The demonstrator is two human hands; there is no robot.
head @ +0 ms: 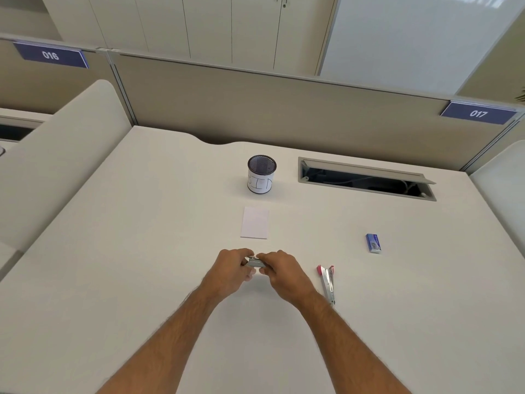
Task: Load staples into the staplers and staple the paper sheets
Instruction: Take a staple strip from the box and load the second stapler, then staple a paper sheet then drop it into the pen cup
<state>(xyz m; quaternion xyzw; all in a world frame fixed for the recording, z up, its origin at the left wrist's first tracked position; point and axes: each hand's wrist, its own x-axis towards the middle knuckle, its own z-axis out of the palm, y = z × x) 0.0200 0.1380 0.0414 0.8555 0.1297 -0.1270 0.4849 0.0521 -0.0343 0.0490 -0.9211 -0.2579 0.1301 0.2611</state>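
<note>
1. Two staplers: a small metal stapler (254,263) gripped between both hands near the middle of the worktop (142,251), and a pink stapler (327,282) lying opened out toward the right edge.
2. One blue staple box (373,243), nearer the right edge.
3. One stack of paper (255,222), at the middle.
4. One mesh cup (261,174), toward the back edge.
5. Two hands: left hand (231,271), right hand (284,273).
</note>
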